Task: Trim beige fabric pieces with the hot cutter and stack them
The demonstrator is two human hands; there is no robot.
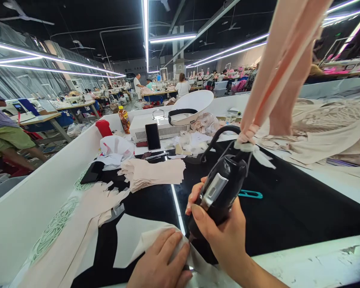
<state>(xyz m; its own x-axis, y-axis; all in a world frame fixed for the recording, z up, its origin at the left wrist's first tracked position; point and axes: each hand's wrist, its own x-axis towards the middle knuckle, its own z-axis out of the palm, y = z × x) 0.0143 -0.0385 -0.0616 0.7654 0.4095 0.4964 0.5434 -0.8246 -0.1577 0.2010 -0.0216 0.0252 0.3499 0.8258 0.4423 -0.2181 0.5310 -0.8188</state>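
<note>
My right hand (219,236) is wrapped round a black handheld tool (220,190) with a silver trigger plate, its tip pointing down at a pale fabric piece (156,240). A black cord and a strip of peach cloth (276,72) tied to the tool's top rise toward the upper right. My left hand (160,264) lies flat on that fabric piece, fingers together, pressing it onto the black glass worktop (288,208). A stack of cut beige pieces (153,174) lies further back on the left.
A white machine box (168,126) with a phone (153,136) leaning on it stands at the back, beside a white bowl-shaped lamp (195,104), a red cup (103,128) and a bottle (124,119). Teal scissors (251,194) lie right of the tool. Beige lace fabric (324,128) is heaped at right. People work at distant tables.
</note>
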